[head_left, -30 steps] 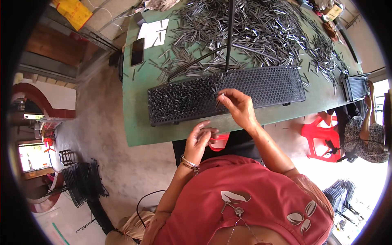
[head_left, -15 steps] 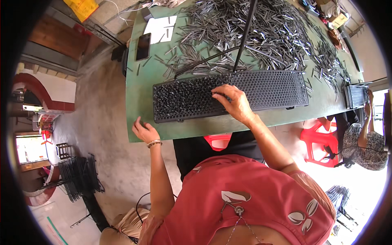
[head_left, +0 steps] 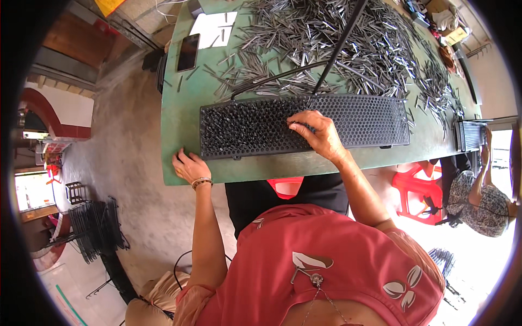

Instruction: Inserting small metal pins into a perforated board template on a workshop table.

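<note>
Head view is showing the person in a red top leaning over the near edge of a green bench (head_left: 174, 130). Nearest, the left hand (head_left: 190, 167) is resting on the bench's front corner, fingers curled over the edge and gripping nothing but the bench itself, as if bracing. Just beyond, the right hand (head_left: 318, 133) is lying palm down on a long black perforated tray (head_left: 375, 122), fingertips pressed together at the boundary between the filled and the bare holes; whether they are pinching a pin I cannot tell, since the fingers are hiding it. The tray is sitting lengthwise along the bench's near side: its left part is bristling with small metal pins (head_left: 239, 127) standing in the holes, while its right part is showing bare holes. Judging from that, the work in hand is seating pins in the tray hole by hole, roughly a third along. The next move is calling for fine placement in the first bare holes beside the fingertips, and for a fresh supply from the loose pile of pins (head_left: 337, 43) spreading across the bench beyond the tray. Farther left, a dark phone (head_left: 187, 52) and white paper (head_left: 213, 28) are lying on the bench.
</note>
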A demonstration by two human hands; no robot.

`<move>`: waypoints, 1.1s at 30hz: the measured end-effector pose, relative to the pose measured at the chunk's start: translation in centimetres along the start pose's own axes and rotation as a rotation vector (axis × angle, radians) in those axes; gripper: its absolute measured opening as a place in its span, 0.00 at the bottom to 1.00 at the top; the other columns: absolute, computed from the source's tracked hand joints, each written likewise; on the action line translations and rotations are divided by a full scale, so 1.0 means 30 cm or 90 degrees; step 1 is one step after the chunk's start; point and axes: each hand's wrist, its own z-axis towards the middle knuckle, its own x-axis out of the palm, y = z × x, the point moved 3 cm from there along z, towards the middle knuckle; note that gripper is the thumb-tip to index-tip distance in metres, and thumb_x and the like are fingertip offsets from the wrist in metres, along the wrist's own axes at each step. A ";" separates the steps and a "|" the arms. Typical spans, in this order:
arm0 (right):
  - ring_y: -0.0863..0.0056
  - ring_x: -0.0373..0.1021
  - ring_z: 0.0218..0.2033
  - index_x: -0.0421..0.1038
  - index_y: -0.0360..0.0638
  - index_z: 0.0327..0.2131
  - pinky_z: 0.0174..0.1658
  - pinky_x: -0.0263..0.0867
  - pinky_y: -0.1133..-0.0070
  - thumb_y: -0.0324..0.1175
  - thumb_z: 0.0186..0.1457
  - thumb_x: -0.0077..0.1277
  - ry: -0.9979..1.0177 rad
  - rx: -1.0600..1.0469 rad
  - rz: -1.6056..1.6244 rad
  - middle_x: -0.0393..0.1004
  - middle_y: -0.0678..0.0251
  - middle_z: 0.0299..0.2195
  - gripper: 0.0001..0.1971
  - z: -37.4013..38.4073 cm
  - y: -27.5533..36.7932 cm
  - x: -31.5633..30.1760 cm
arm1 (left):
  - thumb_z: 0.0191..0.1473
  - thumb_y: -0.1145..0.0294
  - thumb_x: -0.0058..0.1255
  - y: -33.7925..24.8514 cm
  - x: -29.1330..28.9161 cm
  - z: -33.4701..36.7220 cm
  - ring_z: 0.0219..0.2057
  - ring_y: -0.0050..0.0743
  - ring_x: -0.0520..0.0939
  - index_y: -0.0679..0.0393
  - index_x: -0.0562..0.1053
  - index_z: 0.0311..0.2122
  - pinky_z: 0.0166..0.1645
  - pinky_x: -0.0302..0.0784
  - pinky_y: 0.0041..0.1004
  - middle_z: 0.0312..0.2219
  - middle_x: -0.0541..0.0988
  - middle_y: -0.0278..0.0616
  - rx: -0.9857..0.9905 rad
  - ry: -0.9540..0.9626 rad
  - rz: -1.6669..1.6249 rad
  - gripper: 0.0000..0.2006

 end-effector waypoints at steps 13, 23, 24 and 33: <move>0.71 0.68 0.36 0.76 0.43 0.35 0.44 0.60 0.75 0.30 0.46 0.58 -0.009 -0.114 -0.143 0.75 0.67 0.34 0.10 -0.018 0.006 0.042 | 0.52 0.70 0.46 -0.003 -0.002 -0.001 0.50 0.47 0.66 0.55 0.65 0.49 0.57 0.54 0.44 0.49 0.62 0.48 -0.018 0.020 0.006 0.17; 0.71 0.67 0.36 0.76 0.45 0.34 0.42 0.59 0.76 0.28 0.44 0.57 -0.042 -0.131 -0.192 0.73 0.70 0.34 0.09 -0.032 0.010 0.033 | 0.51 0.69 0.46 0.001 0.002 0.001 0.49 0.48 0.67 0.54 0.65 0.49 0.56 0.56 0.45 0.49 0.63 0.48 -0.004 0.002 0.004 0.17; 0.71 0.67 0.35 0.76 0.45 0.33 0.41 0.59 0.76 0.28 0.44 0.58 -0.061 -0.124 -0.198 0.73 0.70 0.33 0.09 -0.036 0.009 0.033 | 0.51 0.69 0.46 0.003 0.002 0.000 0.49 0.48 0.67 0.54 0.65 0.49 0.56 0.56 0.45 0.49 0.63 0.48 -0.005 0.002 0.004 0.17; 0.72 0.66 0.33 0.76 0.45 0.33 0.38 0.59 0.76 0.28 0.43 0.58 -0.063 -0.193 -0.235 0.72 0.71 0.33 0.10 -0.042 0.027 0.045 | 0.52 0.69 0.46 -0.001 -0.004 0.003 0.50 0.48 0.66 0.54 0.66 0.49 0.56 0.56 0.45 0.49 0.63 0.47 -0.010 0.006 -0.009 0.18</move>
